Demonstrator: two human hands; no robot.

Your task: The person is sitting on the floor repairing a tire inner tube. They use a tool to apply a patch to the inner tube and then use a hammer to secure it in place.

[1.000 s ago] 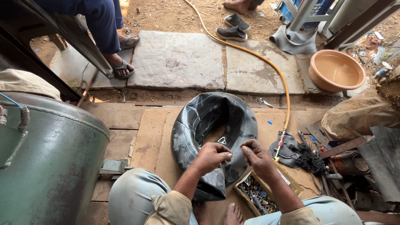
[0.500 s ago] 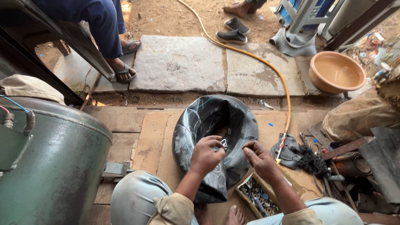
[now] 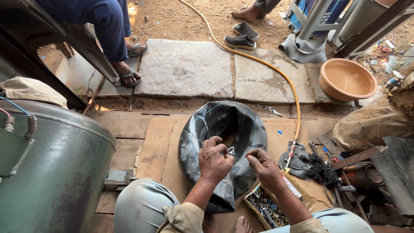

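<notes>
Black rubber made up the inner tube (image 3: 222, 149), which lay slumped on a wooden board (image 3: 159, 146) in front of the seated person's knees, its folded lower edge drawn in between them. Taken from the tube as landmark, both hands worked at the near side of its central hollow. The left hand (image 3: 214, 160) lay directly on the rubber, fingers (image 3: 215, 144) curled tight and gripping a fold of the tube at the inner rim, the wrist bent down and the forearm rising from the left knee. The right hand (image 3: 264, 166) hovered just beside the tube's right flank, near the left hand but apart from it; its fingers were pinched together as if on something small, though what, if anything, sat between them was too small to tell. So the spot being handled lay straight under the left hand and a little to the left of the right one; the left was the nearer. The tube's longer span ran away from the person toward the stone slabs (image 3: 185, 67). Right of the tube, a yellow hose (image 3: 276, 71) curved down to its nozzle, and near the tube's lower right corner stood a box of small parts (image 3: 263, 207). Left of the tube bulked a green tank (image 3: 51, 172).
</notes>
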